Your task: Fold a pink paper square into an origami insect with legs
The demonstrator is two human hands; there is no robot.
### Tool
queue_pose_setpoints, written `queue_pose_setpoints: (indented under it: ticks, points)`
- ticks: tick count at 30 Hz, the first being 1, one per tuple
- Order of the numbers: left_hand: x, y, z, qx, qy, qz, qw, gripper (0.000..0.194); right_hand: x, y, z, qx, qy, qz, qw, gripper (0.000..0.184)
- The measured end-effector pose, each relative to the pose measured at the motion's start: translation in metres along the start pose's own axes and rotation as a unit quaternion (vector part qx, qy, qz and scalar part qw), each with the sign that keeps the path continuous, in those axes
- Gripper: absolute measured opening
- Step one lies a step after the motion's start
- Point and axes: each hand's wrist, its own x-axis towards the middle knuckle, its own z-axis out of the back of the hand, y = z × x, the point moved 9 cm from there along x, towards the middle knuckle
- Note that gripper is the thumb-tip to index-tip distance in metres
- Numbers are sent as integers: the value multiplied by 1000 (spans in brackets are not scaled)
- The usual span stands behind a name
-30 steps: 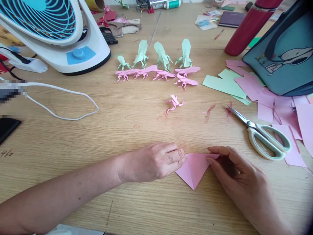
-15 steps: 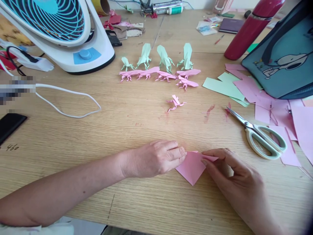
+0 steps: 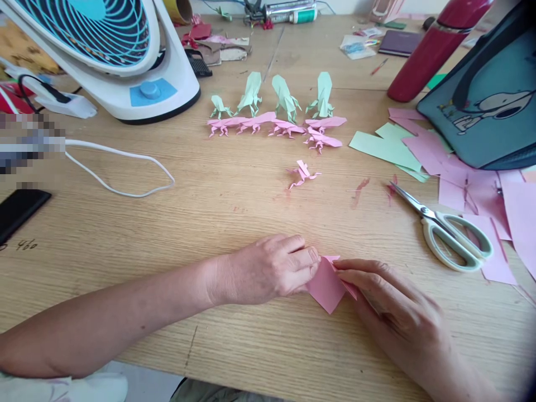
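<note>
A partly folded sheet of pink origami paper [image 3: 327,287] rests on the wooden table with one corner pointing toward me. My left hand [image 3: 278,265] grips its left side, fingers curled together, with the thumb mostly hidden. On the opposite side my right hand [image 3: 389,304] is closed on a raised flap, its fingertips against the crease near the top. Beyond the hands stands a small pink folded paper figure [image 3: 303,173]. Farther back are several more pink figures [image 3: 286,128] and, behind them, green ones [image 3: 285,99].
Scissors [image 3: 444,229] with pale handles lie to the right, beside loose pink paper sheets [image 3: 519,215] and green sheets [image 3: 385,152]. A red flask [image 3: 438,53] and a blue-green bag [image 3: 481,106] stand behind. At left are a fan [image 3: 154,92], a white cable [image 3: 125,148] and a black phone-like slab [image 3: 23,212].
My right hand has shifted its fingers up and left over the flap, which now lies steeper along the paper's right side. My left hand stays on the left side. The view shifted slightly.
</note>
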Motion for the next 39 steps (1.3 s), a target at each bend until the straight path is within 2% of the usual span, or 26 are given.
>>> queue_pose_setpoints:
  ticks: [12,23,39]
  points:
    - [-1,0,0,43,19,-7,999,27,-5,12,-10,-56,72,89,992,24]
    - [-1,-2,-3,43,32,-14,998,27,-11,19,-12,-109,118,168,973,33]
    - [-2,-5,-5,27,29,-26,999,21,-13,21,-9,-91,126,204,967,33]
